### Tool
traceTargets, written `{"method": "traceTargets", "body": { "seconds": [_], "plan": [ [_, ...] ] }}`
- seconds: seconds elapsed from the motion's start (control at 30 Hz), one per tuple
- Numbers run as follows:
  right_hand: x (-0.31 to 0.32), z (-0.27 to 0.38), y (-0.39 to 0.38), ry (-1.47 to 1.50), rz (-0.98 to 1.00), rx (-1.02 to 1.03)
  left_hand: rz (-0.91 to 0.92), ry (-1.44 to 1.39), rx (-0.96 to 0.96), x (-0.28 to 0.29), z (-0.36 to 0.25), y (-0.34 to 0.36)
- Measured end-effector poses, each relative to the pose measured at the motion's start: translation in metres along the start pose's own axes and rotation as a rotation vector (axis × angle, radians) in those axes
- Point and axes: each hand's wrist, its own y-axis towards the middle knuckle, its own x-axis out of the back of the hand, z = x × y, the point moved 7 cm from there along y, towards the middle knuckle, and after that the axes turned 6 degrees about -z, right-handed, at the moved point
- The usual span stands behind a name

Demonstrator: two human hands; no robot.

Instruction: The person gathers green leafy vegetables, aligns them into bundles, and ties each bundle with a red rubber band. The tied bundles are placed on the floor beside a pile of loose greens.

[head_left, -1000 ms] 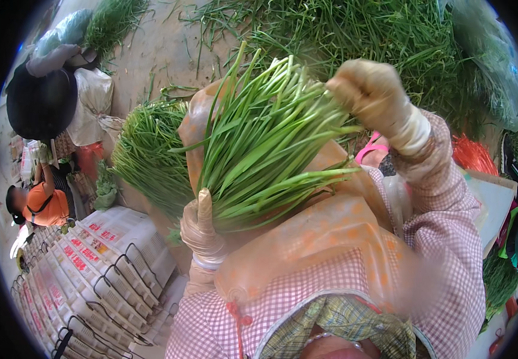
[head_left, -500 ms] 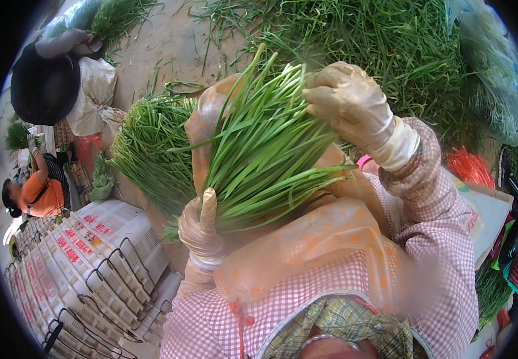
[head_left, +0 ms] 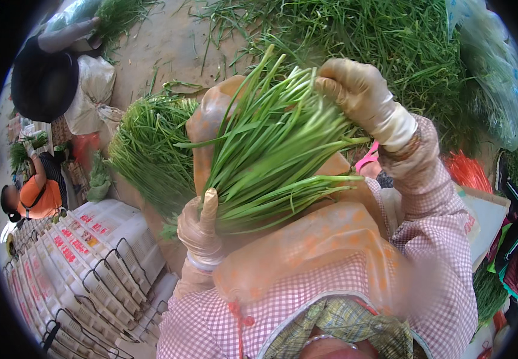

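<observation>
Left hand: the gloved left hand (head_left: 200, 230) is wrapped tight around the bottom of the green bunch (head_left: 271, 149).
Right hand: the gloved right hand (head_left: 357, 93) pinches the leaf tips at the top.
Bunch: held up in front of the person's chest.
Nearby: white crates (head_left: 85, 269) sit low on the left.

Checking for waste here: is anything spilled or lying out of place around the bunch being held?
Yes. Loose green stalks lie strewn on the bare ground, apart from the piles. The bunch itself looks tidy, with the left hand at its base and the right hand at the leaf tips.
</observation>
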Motion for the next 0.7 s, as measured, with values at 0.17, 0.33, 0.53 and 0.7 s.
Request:
{"method": "traceTargets", "body": {
  "seconds": [0.17,0.33,0.53,0.7],
  "plan": [
    [0.04,0.005,0.033,-0.627,-0.271,-0.159,0.051,-0.009,0.016,0.001,0.004,-0.003],
    [0.02,0.082,0.033,-0.425,0.005,0.333,0.136,-0.026,0.032,-0.002,0.006,-0.004],
    [-0.069,0.101,0.026,-0.364,0.263,0.406,0.151,0.037,0.011,0.005,0.001,0.003],
    [-0.071,0.114,0.029,-0.169,0.072,0.505,0.156,-0.059,0.091,0.012,0.003,0.002]
  ]
}}
